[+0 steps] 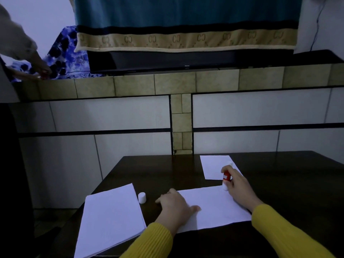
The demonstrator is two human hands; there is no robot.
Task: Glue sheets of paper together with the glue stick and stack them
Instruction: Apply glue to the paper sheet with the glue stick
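On sheet (pixel 214 207): left hand (pixel 174 206) pressing, right hand (pixel 240 187) gripping glue stick (pixel 227 176).

- The sheets of paper (pixel 111 216) are plain white, on a very dark brown table (pixel 288 183).
- The glue stick (pixel 227 177) is red with white ends; its cap (pixel 142 197) is white.
- Both sleeves (pixel 286 231) are yellow, ribbed.
- The hanging cloth (pixel 186 15) is teal, with a black band and a beige border of repeated, perhaps "CC", marks.
- The fabric (pixel 68 53) at left is blue and white, seemingly floral.
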